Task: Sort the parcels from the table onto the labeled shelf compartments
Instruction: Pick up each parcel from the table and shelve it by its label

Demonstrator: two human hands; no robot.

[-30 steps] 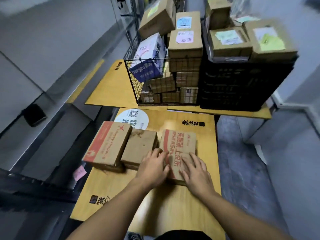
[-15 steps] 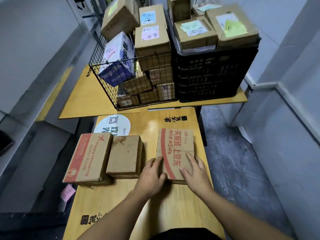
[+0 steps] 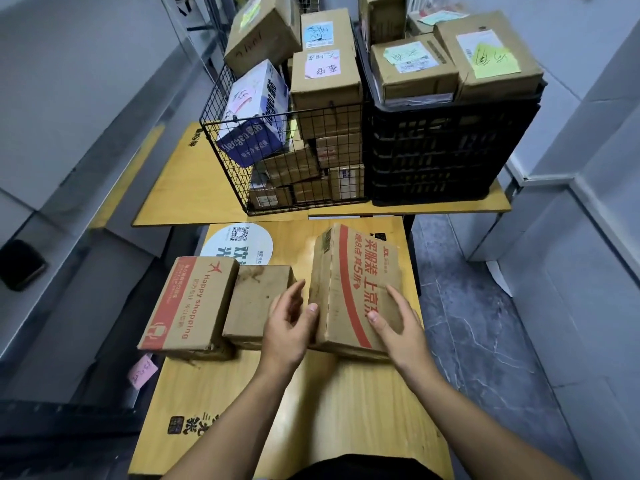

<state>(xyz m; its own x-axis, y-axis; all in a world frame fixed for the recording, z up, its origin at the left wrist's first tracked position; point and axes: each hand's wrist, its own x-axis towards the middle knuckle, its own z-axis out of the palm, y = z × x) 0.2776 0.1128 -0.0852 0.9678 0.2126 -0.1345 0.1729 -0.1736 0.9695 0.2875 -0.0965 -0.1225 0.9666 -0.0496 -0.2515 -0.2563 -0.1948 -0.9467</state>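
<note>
On near desk [image 3: 311, 410]: red-striped carton [image 3: 349, 271], tilted up, pressed between left hand [image 3: 289, 327] and right hand [image 3: 398, 327], fingers fairly straight. "Happy shopping" carton [image 3: 190, 303] and plain brown parcel [image 3: 256, 306] lie alongside it. Wire basket [image 3: 242, 118] and black crate [image 3: 443, 154] stand behind, piled full. No shelf in view. Sorting judged barely begun.

The left forearm [image 3: 242, 410] and the right forearm [image 3: 460, 410] are bare along all of their visible length. The left grip [image 3: 287, 323] and the right grip [image 3: 398, 327] are bare hands, with short, plain nails showing on the thumbs. A dark garment [image 3: 363, 467] shows at the bottom edge, between the arms.
</note>
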